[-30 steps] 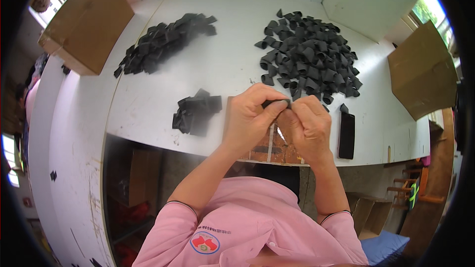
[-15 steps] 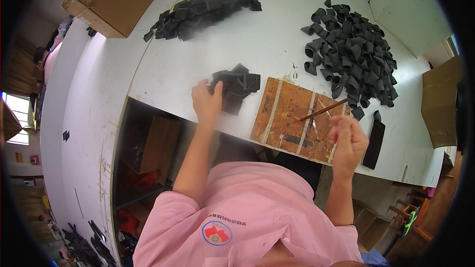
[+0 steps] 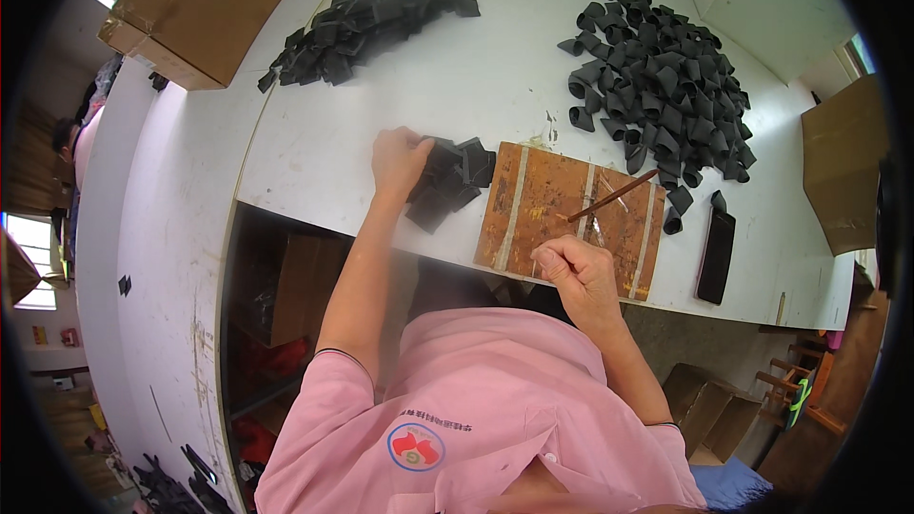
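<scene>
Likely pick step: left hand at flat black pieces, grip unclear; right hand curled, can't tell if holding. Next needs one piece separated.

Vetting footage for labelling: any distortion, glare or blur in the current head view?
Head view: edges of the table bow, picture corners go black; head view: left window blown out; head view: upper-left pile partly hazy, upper-right pile crisper; head view: left hand, right hand readable.

Left-hand brown carton, black phone, right-hand brown carton
</scene>
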Tool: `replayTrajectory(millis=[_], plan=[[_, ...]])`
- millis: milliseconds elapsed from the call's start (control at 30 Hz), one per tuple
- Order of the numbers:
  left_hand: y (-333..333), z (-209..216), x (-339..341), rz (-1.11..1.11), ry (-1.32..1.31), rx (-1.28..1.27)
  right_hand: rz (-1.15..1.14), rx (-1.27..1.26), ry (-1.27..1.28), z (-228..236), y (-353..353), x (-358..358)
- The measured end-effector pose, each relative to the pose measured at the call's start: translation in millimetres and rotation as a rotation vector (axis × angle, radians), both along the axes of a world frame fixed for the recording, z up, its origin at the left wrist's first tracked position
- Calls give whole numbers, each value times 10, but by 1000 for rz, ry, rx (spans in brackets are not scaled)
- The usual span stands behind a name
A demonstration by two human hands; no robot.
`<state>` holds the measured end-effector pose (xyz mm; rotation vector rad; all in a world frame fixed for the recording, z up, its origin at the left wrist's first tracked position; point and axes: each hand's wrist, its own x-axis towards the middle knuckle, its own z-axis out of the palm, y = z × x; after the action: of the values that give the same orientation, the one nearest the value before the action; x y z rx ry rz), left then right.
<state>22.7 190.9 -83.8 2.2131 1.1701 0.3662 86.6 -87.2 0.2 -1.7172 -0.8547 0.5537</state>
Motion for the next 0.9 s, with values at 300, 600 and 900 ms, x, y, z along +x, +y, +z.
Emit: replayTrajectory(millis=[300, 600, 900], plan=[[-183, 455, 102, -225, -523, 559, -33, 7, -299, 71, 68, -6], [-1080, 1028, 32, -506, -607, -803, -128, 95, 84, 190, 234, -14], [-1618, 914, -211, -279, -980, -1390, -168, 421, 1107, 107, 13, -18]])
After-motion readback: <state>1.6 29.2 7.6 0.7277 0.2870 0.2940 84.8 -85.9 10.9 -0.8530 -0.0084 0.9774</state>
